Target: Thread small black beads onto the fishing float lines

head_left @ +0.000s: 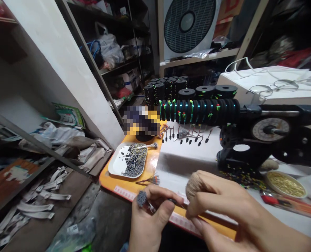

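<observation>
My left hand [151, 217] is closed at the bottom centre. It pinches a small bunch of thin grey-tipped pins [142, 198] between thumb and fingers. My right hand [223, 203] is closed just to its right, fingertips meeting the left thumb on a thin dark pin [175, 202]. A tan spool of thread [194, 183] pokes up behind the right hand's fingers. Both hands hover over the near edge of the orange table [129, 190].
A white dish [115, 164] of small grey parts and another pin bunch [151, 180] lie ahead on the left. Behind stand a black winding machine [249, 140], a row of black foam discs [197, 110], loose pins [186, 136] and a bowl of gold bits [285, 183]. Shelves flank the left.
</observation>
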`<state>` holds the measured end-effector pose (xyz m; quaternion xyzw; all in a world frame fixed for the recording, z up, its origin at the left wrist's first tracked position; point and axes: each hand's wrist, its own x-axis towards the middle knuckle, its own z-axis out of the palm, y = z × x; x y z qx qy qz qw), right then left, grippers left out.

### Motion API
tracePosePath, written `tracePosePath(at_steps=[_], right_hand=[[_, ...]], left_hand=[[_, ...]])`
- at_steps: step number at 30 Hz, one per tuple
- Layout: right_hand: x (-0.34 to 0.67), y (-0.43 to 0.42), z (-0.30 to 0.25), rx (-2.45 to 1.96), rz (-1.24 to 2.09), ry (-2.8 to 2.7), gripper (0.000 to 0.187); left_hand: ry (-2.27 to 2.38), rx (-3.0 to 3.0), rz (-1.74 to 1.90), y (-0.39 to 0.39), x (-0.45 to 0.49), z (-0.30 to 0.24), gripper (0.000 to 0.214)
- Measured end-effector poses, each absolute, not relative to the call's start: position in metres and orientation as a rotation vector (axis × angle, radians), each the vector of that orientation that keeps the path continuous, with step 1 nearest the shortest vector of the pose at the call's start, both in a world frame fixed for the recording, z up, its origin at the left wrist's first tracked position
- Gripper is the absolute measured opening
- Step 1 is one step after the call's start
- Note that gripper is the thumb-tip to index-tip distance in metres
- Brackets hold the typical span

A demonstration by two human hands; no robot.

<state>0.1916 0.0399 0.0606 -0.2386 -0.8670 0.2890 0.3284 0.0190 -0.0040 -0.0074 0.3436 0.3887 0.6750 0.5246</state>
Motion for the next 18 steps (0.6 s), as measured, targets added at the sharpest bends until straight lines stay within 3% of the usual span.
tracePosePath(at_steps=[18], right_hand=[[0.194,0.037,0.065,-0.63,0.732,-2.32,0.024]], left_hand=[[0.945,0.756,1.604,-0.008,0.026,0.006,0.026]])
